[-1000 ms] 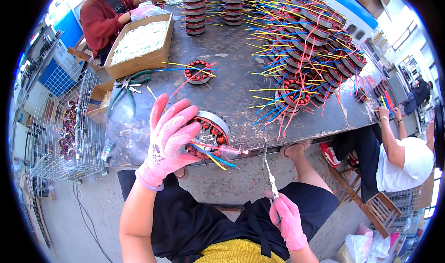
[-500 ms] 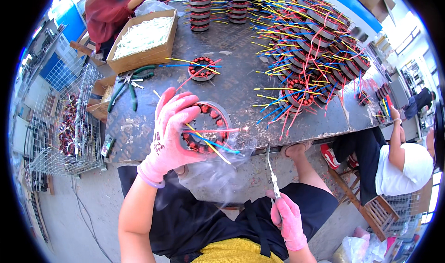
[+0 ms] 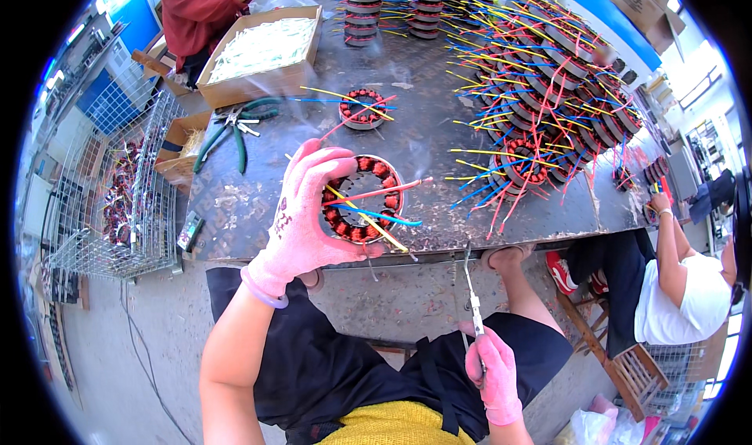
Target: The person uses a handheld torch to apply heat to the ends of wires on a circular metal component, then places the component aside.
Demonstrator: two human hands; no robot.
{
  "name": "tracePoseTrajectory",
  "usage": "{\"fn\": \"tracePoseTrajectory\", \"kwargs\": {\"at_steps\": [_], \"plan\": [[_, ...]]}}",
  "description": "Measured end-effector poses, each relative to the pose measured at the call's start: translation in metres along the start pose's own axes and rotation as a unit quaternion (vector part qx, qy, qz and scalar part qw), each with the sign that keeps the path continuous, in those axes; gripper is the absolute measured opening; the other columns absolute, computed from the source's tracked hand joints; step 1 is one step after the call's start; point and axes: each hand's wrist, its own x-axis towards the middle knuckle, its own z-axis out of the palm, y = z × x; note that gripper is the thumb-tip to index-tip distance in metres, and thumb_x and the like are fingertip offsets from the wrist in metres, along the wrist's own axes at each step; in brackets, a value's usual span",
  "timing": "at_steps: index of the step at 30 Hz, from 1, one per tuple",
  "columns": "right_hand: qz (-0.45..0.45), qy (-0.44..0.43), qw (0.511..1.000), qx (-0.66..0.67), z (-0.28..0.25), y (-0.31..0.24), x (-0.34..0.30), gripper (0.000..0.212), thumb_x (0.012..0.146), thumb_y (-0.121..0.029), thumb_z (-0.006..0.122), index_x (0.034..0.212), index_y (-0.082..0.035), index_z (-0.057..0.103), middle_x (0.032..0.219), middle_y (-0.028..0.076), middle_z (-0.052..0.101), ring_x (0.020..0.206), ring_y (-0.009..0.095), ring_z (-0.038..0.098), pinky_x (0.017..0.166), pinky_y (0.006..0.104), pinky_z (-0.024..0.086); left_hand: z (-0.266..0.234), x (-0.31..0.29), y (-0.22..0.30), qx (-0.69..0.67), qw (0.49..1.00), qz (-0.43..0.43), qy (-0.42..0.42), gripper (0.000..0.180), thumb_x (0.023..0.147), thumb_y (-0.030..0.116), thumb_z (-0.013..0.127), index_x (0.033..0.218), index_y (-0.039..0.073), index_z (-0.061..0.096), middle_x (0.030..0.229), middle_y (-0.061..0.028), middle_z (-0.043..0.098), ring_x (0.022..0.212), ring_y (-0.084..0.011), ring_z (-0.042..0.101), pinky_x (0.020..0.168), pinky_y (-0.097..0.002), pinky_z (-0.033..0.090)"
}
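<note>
My left hand (image 3: 301, 219), in a pink glove, is closed on the rim of a motor stator (image 3: 387, 172) with red windings. The stator is raised over the table's near edge, its open face toward me. Red, yellow and blue lead wires cross it and stick out to the right. Lower right, my gloved right hand (image 3: 498, 373) grips a slim metal tool with a bent, thin tip (image 3: 475, 304). That tip points up near the table edge, apart from the stator. Another stator (image 3: 362, 124) lies farther back, and green-handled pliers (image 3: 240, 152) lie to its left.
Stacked stators (image 3: 540, 92) with loose wires fill the table's right side. At the back left stands a cardboard box (image 3: 298, 83) of white sleeves. A wire basket (image 3: 149, 249) is left of the table. One person sits at right, another at back left.
My left hand has turned the stator so its face shows more fully. The smoke below it has thinned, with faint wisps now over the table. The whole view has shifted slightly.
</note>
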Motion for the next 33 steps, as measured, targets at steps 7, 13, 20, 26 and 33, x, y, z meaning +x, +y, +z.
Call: {"fn": "tracePoseTrajectory", "kwargs": {"at_steps": [7, 13, 20, 26, 33], "plan": [[-0.022, 0.020, 0.999, -0.028, 0.005, 0.003, 0.003, 0.048, 0.102, -0.034, 0.048, 0.124, 0.007, 0.057, 0.052, -0.004, 0.043, 0.041, 0.004, 0.031, 0.040, 0.0204, 0.023, 0.000, -0.003, 0.000, -0.083, 0.992, -0.081, -0.042, 0.090, 0.048, 0.037, 0.095, 0.121, 0.004, 0.055, 0.121, -0.0114, 0.058, 0.117, -0.0322, 0.053, 0.104, -0.0440, 0.040], [-0.019, 0.007, 1.000, -0.023, 0.005, 0.002, 0.003, 0.043, 0.103, -0.030, 0.046, 0.126, 0.006, 0.056, 0.058, -0.005, 0.046, 0.047, 0.003, 0.034, 0.044, 0.0196, 0.025, -0.003, -0.003, 0.003, -0.129, 0.977, -0.156, -0.070, 0.087, 0.051, 0.036, 0.095, 0.121, 0.003, 0.054, 0.113, -0.0120, 0.058, 0.107, -0.0292, 0.058, 0.094, -0.0388, 0.047], [-0.011, 0.003, 1.000, -0.025, 0.008, 0.000, 0.002, 0.042, 0.104, -0.028, 0.045, 0.128, 0.005, 0.055, 0.061, -0.005, 0.047, 0.050, 0.003, 0.035, 0.046, 0.0190, 0.026, -0.005, -0.006, 0.003, -0.149, 0.967, -0.189, -0.080, 0.086, 0.053, 0.036, 0.094, 0.121, 0.003, 0.055, 0.114, -0.0124, 0.058, 0.109, -0.0283, 0.058, 0.094, -0.0386, 0.047], [0.009, -0.006, 1.000, 0.006, 0.006, 0.000, 0.000, 0.041, 0.104, -0.026, 0.047, 0.130, 0.005, 0.053, 0.063, -0.005, 0.047, 0.053, 0.003, 0.036, 0.049, 0.0192, 0.027, -0.005, -0.003, 0.003, -0.125, 0.970, -0.176, -0.109, 0.085, 0.053, 0.038, 0.092, 0.121, 0.003, 0.055, 0.115, -0.0127, 0.058, 0.112, -0.0309, 0.056, 0.101, -0.0409, 0.042], [0.058, -0.050, 0.996, 0.041, 0.007, 0.010, 0.003, 0.036, 0.103, -0.018, 0.049, 0.132, 0.003, 0.052, 0.067, -0.005, 0.046, 0.058, 0.004, 0.040, 0.053, 0.0201, 0.031, 0.016, -0.012, -0.013, 0.042, 0.970, -0.077, -0.225, 0.084, 0.052, 0.041, 0.090, 0.119, 0.005, 0.055, 0.120, -0.0130, 0.058, 0.123, -0.0312, 0.052, 0.119, -0.0500, 0.024]]}}
